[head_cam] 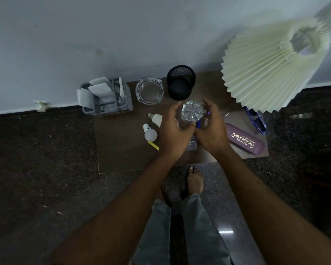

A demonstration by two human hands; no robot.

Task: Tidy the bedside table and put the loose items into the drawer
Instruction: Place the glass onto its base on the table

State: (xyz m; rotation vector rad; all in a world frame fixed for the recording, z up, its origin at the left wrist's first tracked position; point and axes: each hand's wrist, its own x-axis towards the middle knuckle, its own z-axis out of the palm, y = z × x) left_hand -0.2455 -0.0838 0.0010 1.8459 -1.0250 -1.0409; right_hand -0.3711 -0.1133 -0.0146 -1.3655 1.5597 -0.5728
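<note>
Bedside table (122, 150) seen from above, with a person standing at its front edge and both arms stretched over the middle of the top. The step in hand appears to be the lifting of one loose item, a cut-glass tumbler (192, 112), held between the two hands above the table. The left hand (173, 129) curls round the tumbler's left side with fingers bent against the glass; the right hand (212, 129) cups the right side, fingers half closed, though whether it bears any weight or only steadies cannot be told. The tumbler lies directly between the two palms, its starred base or mouth turned up toward the viewer. Still on the table: two light bulbs (151, 133) just left of the left hand, a yellow stick (153, 145) below them, a glass ashtray (149, 90) and a black mesh cup (180, 85) at the back, a grey holder of paper sachets (106, 98) at the far left, a purple spectacle case (245, 139) to the right, and blue sunglasses (256, 121) under the pleated lampshade (266, 73). A blue object shows between the hands but is too hidden to name. No drawer is visible, so the next move probably calls for freeing one hand to open it, then lowering the tumbler in gently.
</note>
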